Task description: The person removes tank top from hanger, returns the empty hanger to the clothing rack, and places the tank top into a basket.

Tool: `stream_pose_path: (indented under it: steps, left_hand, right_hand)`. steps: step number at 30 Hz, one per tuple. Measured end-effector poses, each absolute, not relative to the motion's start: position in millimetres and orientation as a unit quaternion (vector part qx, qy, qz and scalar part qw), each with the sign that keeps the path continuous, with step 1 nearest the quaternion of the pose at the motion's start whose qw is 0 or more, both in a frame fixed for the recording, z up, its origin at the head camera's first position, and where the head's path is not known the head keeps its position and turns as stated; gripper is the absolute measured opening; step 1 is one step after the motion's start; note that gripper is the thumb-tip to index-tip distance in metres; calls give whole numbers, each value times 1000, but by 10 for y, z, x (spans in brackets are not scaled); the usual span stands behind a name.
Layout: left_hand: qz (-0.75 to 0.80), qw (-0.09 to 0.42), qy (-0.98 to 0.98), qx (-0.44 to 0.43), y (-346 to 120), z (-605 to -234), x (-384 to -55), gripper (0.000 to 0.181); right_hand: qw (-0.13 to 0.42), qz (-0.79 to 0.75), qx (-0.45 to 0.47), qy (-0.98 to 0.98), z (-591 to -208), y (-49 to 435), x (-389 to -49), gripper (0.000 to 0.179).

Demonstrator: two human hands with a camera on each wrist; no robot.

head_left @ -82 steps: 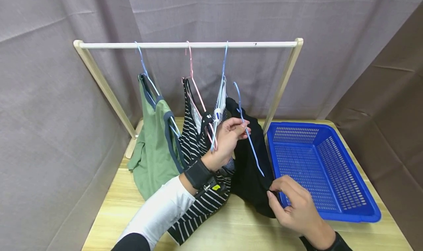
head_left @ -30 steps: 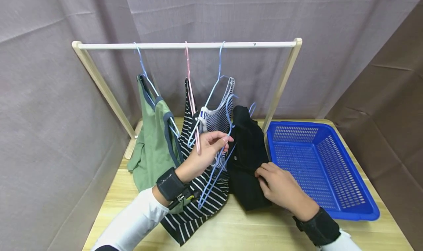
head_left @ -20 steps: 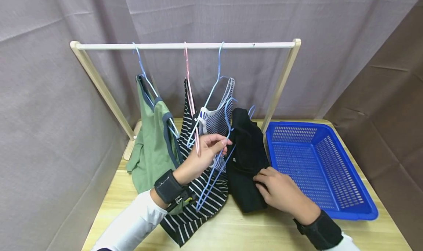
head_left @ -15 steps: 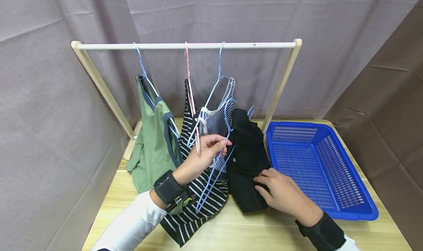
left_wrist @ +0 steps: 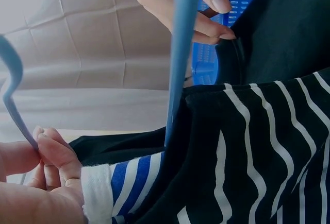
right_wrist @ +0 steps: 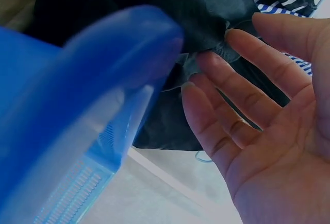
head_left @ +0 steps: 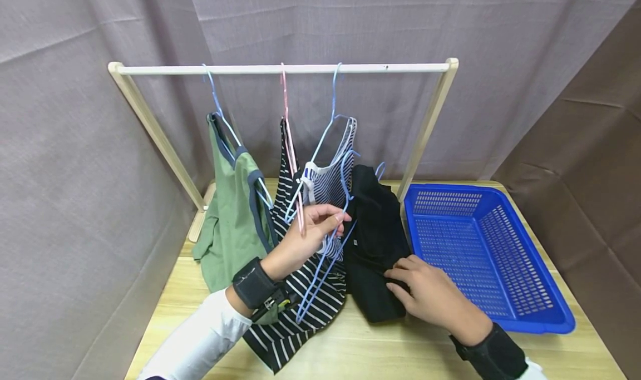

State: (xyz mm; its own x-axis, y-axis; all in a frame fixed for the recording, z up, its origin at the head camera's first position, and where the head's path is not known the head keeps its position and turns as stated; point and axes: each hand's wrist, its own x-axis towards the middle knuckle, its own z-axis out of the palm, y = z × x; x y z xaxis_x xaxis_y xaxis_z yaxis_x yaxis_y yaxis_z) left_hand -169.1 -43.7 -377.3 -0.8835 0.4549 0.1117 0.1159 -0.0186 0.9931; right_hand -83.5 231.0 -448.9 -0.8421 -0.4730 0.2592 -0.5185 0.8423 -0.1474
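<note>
My left hand pinches the wire of a blue hanger between thumb and fingers, its hook upward and its lower end slanting down toward the left. To the right, a black garment slumps on the table, with another blue hook sticking up behind it. My right hand touches this garment's right edge. In the right wrist view its fingers are spread and nearly straight, fingertips at the fabric's edge. Close beside my left hand hang a blue-and-white striped top and a black top with white stripes.
A white bar on wooden posts bears the hung clothes, including a green tank top at the left and a pink hanger. On the wooden table, a blue basket stands at the right, close to my right hand.
Over the frames my left hand has drawn left with the blue hanger, which has turned. My right hand has moved left, and the black garment has shifted. The last half second shows almost no motion.
</note>
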Motion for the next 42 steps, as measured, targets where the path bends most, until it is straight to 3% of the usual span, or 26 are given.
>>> stream_pose_path:
  steps: [15, 25, 42]
  left_hand:
    - [690, 128, 678, 218, -453, -3815, -1694, 27]
    - [685, 132, 684, 213, -455, -3808, -1678, 28]
    - [686, 143, 685, 200, -518, -3793, -1585, 25]
  right_hand:
    - [133, 100, 291, -942, -4309, 2271, -914, 10]
    - [131, 131, 289, -939, -4109, 2231, -1025, 28]
    - [277, 215, 261, -899, -3753, 1982, -1498, 54]
